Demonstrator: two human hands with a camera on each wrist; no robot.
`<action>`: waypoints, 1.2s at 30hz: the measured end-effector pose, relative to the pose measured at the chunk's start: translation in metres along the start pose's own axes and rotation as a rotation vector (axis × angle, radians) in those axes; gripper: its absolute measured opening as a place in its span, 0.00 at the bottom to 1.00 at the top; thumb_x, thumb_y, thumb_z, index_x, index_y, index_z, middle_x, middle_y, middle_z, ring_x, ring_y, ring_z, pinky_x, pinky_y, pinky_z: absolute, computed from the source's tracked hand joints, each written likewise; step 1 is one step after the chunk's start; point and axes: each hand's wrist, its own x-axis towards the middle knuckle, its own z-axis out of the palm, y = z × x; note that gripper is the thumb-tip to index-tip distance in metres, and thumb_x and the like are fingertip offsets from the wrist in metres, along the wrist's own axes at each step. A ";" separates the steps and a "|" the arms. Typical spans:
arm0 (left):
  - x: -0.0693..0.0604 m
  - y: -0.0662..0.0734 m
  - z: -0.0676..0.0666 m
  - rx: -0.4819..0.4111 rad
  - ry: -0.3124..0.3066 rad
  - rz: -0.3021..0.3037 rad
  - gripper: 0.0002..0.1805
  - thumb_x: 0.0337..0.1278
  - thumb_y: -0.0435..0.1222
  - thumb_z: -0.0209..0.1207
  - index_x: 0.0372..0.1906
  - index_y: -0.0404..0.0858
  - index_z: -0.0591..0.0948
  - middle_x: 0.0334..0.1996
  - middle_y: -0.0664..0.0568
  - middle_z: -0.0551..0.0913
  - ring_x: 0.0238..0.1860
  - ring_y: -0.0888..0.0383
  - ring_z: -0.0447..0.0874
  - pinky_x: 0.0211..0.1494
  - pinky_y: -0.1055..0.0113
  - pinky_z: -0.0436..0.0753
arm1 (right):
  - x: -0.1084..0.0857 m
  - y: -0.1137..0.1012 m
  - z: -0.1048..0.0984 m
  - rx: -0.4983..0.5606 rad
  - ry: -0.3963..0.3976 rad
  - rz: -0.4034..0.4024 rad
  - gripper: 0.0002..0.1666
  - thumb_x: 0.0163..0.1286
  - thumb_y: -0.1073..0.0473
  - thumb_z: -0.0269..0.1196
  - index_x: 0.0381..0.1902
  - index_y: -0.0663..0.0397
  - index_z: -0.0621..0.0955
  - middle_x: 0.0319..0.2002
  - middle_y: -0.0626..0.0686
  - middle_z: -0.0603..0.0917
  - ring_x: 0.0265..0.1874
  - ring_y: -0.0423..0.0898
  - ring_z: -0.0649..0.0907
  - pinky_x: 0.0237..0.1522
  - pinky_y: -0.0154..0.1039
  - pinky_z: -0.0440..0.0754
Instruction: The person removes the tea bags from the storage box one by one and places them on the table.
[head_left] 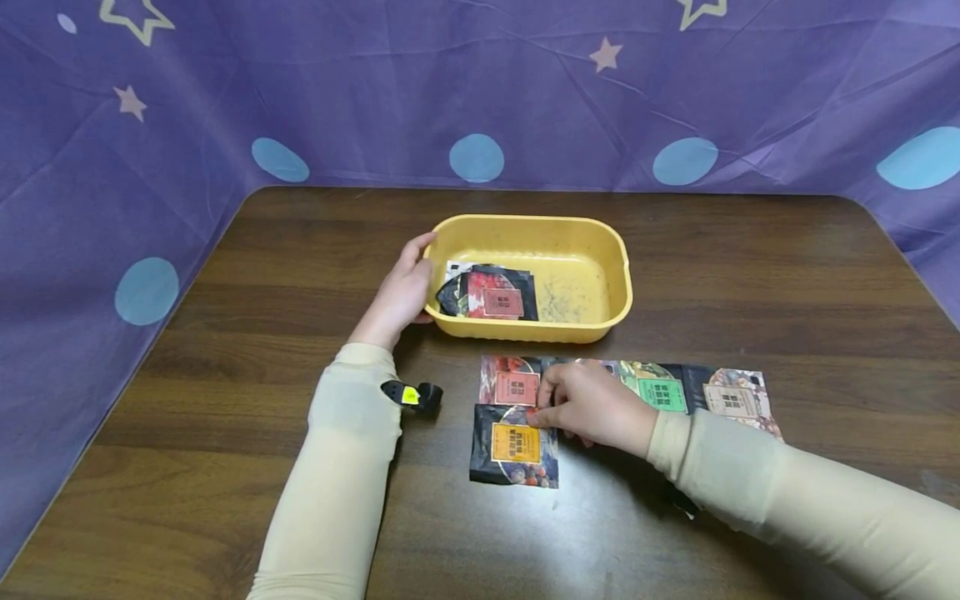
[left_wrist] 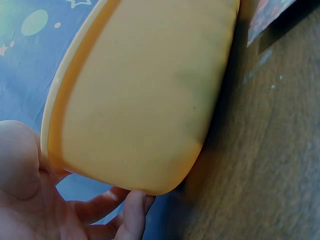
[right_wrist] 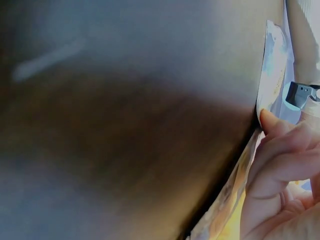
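My left hand (head_left: 401, 292) grips the left end of a yellow plastic basin (head_left: 525, 332), fingers at its rim and outer wall. The left wrist view shows that hand (left_wrist: 65, 200) against the basin's outside (left_wrist: 140, 100). Inside the basin lie several flat packets (head_left: 501, 293), one with a red label. My right hand (head_left: 596, 408) pinches the upper right edge of a black packet with an orange label (head_left: 516, 458), at the front of the table. Its fingertips also show at a packet's edge (right_wrist: 272, 70) in the right wrist view, where the hand (right_wrist: 285, 175) is partly cropped.
Behind the black packet lies a red-labelled packet (head_left: 498, 379). To its right are a green-labelled packet (head_left: 660, 390) and a beige-labelled one (head_left: 735, 400), partly covered by the right arm. The brown wooden table (head_left: 187, 433) meets a purple star-patterned cloth (head_left: 375, 100).
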 end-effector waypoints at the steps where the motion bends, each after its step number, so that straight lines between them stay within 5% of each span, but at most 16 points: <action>1: 0.000 0.000 0.000 -0.003 0.000 0.000 0.28 0.75 0.42 0.34 0.77 0.58 0.56 0.72 0.43 0.62 0.49 0.45 0.76 0.33 0.58 0.82 | 0.000 0.000 0.000 -0.005 0.000 0.002 0.12 0.60 0.56 0.72 0.24 0.49 0.79 0.11 0.45 0.76 0.04 0.37 0.70 0.10 0.36 0.74; 20: 0.001 0.000 0.000 -0.014 -0.005 -0.016 0.28 0.75 0.41 0.34 0.77 0.58 0.55 0.71 0.43 0.63 0.50 0.45 0.75 0.34 0.59 0.81 | 0.002 -0.007 -0.003 0.003 -0.028 0.043 0.10 0.62 0.56 0.70 0.29 0.48 0.77 0.13 0.46 0.78 0.09 0.40 0.73 0.11 0.34 0.71; 28: 0.001 0.001 0.000 -0.003 0.000 -0.009 0.28 0.75 0.41 0.34 0.77 0.58 0.56 0.72 0.43 0.62 0.50 0.45 0.75 0.32 0.59 0.81 | 0.004 -0.014 -0.015 -0.008 0.039 -0.100 0.07 0.63 0.57 0.68 0.27 0.49 0.80 0.13 0.42 0.75 0.13 0.37 0.68 0.17 0.32 0.64; 36: 0.001 0.001 0.000 0.001 -0.006 -0.018 0.29 0.75 0.42 0.34 0.77 0.58 0.55 0.72 0.43 0.62 0.51 0.45 0.75 0.33 0.59 0.81 | 0.014 -0.029 -0.037 0.038 0.159 -0.175 0.02 0.64 0.59 0.67 0.31 0.51 0.84 0.17 0.44 0.75 0.18 0.40 0.70 0.23 0.34 0.69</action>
